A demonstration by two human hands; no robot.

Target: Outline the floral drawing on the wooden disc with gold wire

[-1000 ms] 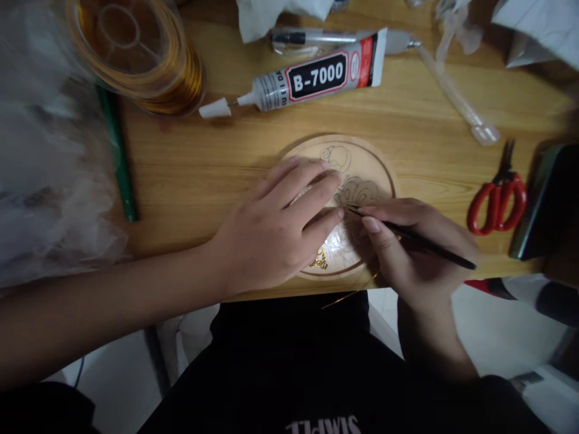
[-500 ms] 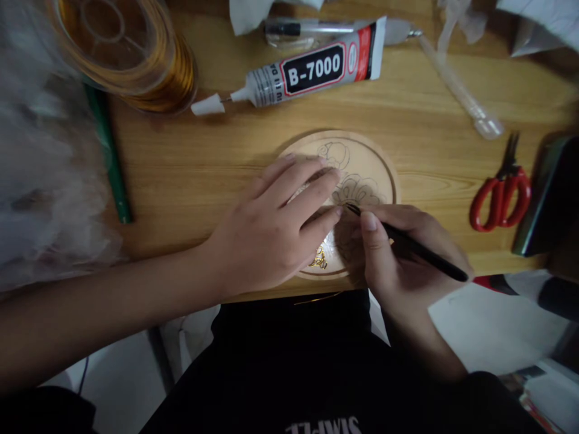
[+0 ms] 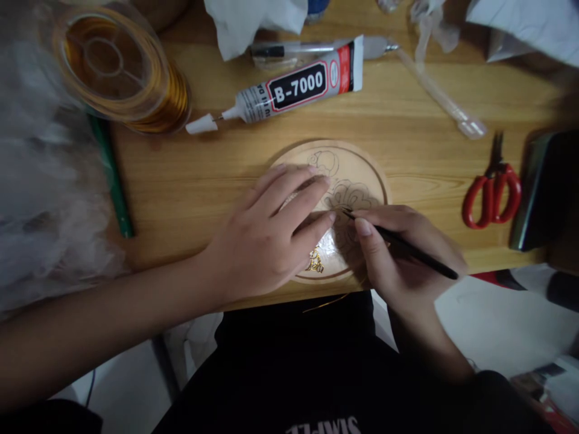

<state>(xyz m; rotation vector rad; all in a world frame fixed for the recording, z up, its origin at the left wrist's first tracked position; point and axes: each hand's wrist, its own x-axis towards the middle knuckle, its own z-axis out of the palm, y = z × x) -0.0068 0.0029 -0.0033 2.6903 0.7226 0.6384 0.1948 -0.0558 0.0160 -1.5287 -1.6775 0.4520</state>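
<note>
Pale wood forms the round board [image 3: 365,172], located at the near edge of the counter [image 3: 429,157]. The left hand [image 3: 271,232] lies across it, fingers slightly apart; the right hand [image 3: 404,274] is clamped on black tweezers [image 3: 407,246], tips at the drawn flower [image 3: 351,191]. From where I stand, the step appears to be fine tip work there. The next move calls for a braced board and light pressure.

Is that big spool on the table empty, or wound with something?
Not empty: golden wire is wound around the spool. Whether it's full, I cannot tell.
</note>
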